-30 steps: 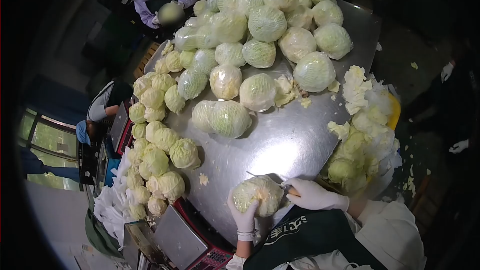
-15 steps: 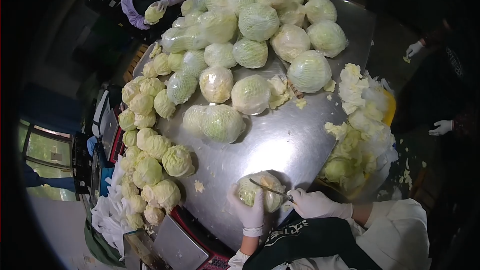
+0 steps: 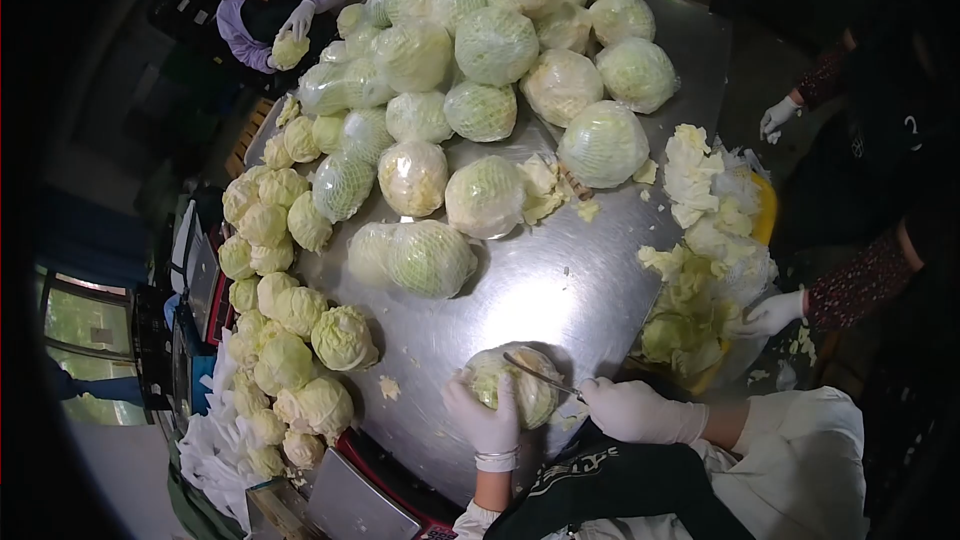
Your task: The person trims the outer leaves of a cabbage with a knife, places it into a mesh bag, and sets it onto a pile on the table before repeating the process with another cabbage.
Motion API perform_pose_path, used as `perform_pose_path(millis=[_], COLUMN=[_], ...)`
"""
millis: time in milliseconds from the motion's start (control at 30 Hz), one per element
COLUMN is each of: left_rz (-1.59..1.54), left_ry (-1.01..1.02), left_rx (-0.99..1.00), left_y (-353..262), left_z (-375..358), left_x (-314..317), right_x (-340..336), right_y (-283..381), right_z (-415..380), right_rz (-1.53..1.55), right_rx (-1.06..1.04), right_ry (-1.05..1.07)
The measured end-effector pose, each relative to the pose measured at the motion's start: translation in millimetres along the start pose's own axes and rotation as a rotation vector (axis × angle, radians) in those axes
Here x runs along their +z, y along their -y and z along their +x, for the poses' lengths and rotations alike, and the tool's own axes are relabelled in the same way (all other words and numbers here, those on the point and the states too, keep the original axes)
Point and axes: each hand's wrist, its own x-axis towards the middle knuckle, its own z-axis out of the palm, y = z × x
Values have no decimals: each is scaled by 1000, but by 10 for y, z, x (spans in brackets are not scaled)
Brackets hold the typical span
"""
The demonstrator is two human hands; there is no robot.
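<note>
A head of cabbage (image 3: 532, 402), which looks wrapped in clear film, sits on the metal table close to my body. My left hand (image 3: 485, 418), in a white glove, grips its left side with the thumb up along the front. In my gloved right hand (image 3: 635, 412) is a knife (image 3: 540, 374), held by the handle. The narrow, slightly curved blade points left and lies across the top of the cabbage. My right fingers are closed, and the handle is mostly hidden in them.
Wrapped cabbages (image 3: 497, 45) are heaped at the table's (image 3: 590, 250) far end; bare ones (image 3: 285, 365) line its left edge. A yellow bin (image 3: 765, 210) with leaves (image 3: 690, 300) stands right, a co-worker's gloved hand (image 3: 775, 315) beside it. Another person (image 3: 290, 20) holds a cabbage. A scale (image 3: 360, 490) sits front left.
The co-worker on the right has come closer, one hand now at the leaf bin. My view has shifted slightly. My hands, the knife and the cabbage keep nearly the same arrangement.
</note>
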Motion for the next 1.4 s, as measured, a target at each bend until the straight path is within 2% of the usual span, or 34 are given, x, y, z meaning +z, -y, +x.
perform_pose_path(millis=[100, 233, 300, 367, 400, 467, 533, 567, 633, 700, 767, 833, 900, 933, 1000, 1033, 1100, 1133, 1167, 1200, 1267, 1333, 1400], left_rz=[14, 69, -4, -70, -147, -218, -481, -478, -527, -499, -453, -443, -333, -347, 117, 105, 212, 202, 227, 254, 201, 153, -60], left_ry=[6, 43, 40, 34, 12, -15, -74, -84, -67, -54, -23, -55, 84, 67, 37, 29, 286, 284, 228, 170, 125, 78, 0], left_rx=[2, -10, -44, -99, -93, -84, -138, -134, -85, -46, -40, -34, -286, -279, -28, -36, -142, -157, -77, 8, 1, 2, 1], left_y=[-79, -135, -27, 98, 143, 290, 467, 516, 573, 558, 611, 414, -11, -30, -69, -76, -185, -122, -20, 63, -51, -48, 138], left_z=[-19, 6, 25, -44, -90, -177, -287, -333, -399, -470, -535, -471, -489, -448, -412, -386, -316, -373, -417, -457, -532, -543, -648], left_x=[33, 18, 12, -3, -8, -12, 3, -7, -30, -105, -178, -310, -549, -541, -561, -592, -720, -657, -565, -484, -458, -470, -534], right_x=[143, 384, 533, 525, 480, 371, 520, 495, 394, 421, 593, 733, 654, 705, 651, 596, 537, 657, 708, 759, 806, 744, 725], right_y=[-43, -307, -397, -414, -405, -437, -557, -478, -265, -144, -202, -240, -85, -44, 94, 97, 93, -69, -157, -240, -367, -267, -197], right_z=[193, 736, 767, 738, 684, 688, 813, 833, 923, 991, 1155, 1177, 1036, 999, 886, 867, 820, 893, 962, 1034, 1190, 1272, 1331], right_rz=[-77, -157, -130, 187, 261, 367, 573, 571, 679, 498, 642, 584, 494, 466, 451, 435, 428, 289, 280, 213, 136, 84, 39], right_rx=[22, 71, 102, 304, 319, 267, 180, 170, -116, -126, 68, 9, -30, -38, -57, -57, -59, -187, -188, -137, -24, -7, 18], right_ry=[-98, -122, -93, 23, -43, -79, -167, -167, -252, -208, -88, -198, -216, -197, -171, -166, -252, -358, -347, -314, -221, -182, -139])
